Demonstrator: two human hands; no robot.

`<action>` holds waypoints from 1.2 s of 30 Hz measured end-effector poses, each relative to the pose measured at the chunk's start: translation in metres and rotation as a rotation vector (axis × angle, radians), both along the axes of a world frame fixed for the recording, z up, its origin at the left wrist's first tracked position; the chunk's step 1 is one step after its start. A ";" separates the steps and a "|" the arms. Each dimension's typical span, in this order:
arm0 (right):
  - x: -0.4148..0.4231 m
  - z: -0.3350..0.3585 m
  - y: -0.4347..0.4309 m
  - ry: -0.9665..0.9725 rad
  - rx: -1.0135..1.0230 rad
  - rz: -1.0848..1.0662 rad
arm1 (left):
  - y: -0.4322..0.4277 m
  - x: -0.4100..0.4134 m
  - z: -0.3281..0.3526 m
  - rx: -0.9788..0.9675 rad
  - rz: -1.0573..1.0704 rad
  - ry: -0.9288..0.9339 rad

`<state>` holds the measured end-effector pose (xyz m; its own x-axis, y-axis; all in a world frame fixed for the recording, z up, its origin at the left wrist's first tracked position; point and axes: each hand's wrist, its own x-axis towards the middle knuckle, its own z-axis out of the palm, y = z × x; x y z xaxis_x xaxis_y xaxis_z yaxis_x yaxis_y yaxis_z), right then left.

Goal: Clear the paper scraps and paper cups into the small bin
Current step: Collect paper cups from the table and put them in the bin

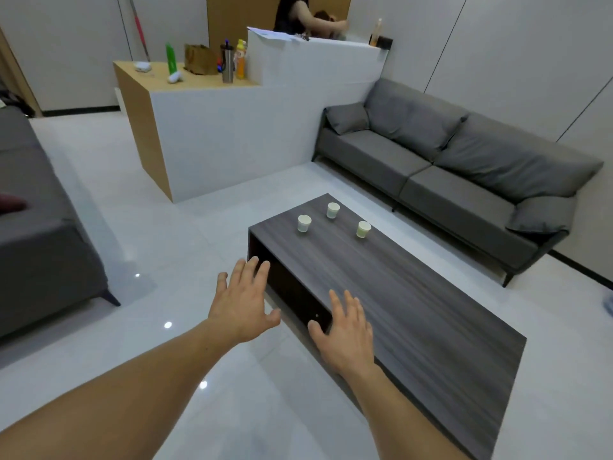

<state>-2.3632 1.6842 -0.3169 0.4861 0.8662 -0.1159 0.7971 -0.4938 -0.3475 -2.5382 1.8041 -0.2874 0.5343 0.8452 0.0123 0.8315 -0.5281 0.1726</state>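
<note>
Three white paper cups stand upright at the far end of a dark wood coffee table (414, 310): a left cup (304, 223), a far cup (332, 210) and a right cup (363, 229). My left hand (243, 300) hovers with fingers spread over the floor beside the table's near left side. Spread flat as well, my right hand (346, 330) is over the table's left edge. Both hands hold nothing and are well short of the cups. No bin and no paper scraps are in view.
A grey sofa (447, 180) runs along the right wall behind the table. Another grey seat (39, 234) is at the left. A white and wood counter (215, 127) with bottles stands ahead, a person behind it. White tiled floor surrounds the table.
</note>
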 end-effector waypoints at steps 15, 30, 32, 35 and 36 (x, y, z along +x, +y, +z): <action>0.102 -0.033 0.280 0.032 -0.059 0.034 | 0.270 0.089 -0.018 -0.079 0.032 0.043; 0.165 -0.085 0.501 0.060 -0.248 -0.098 | 0.507 0.169 -0.074 -0.204 -0.170 0.104; 0.175 -0.093 0.525 0.055 -0.275 -0.137 | 0.540 0.181 -0.082 -0.235 -0.236 0.116; 0.188 -0.112 0.553 0.060 -0.317 -0.186 | 0.578 0.201 -0.102 -0.273 -0.320 0.127; 0.192 -0.118 0.561 0.067 -0.336 -0.196 | 0.587 0.207 -0.111 -0.290 -0.338 0.132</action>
<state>-2.1708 2.2449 -0.4351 0.6199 0.6665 -0.4142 0.6577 -0.7292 -0.1891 -2.3312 2.3915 -0.3983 0.7613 0.5821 -0.2855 0.6460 -0.7186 0.2574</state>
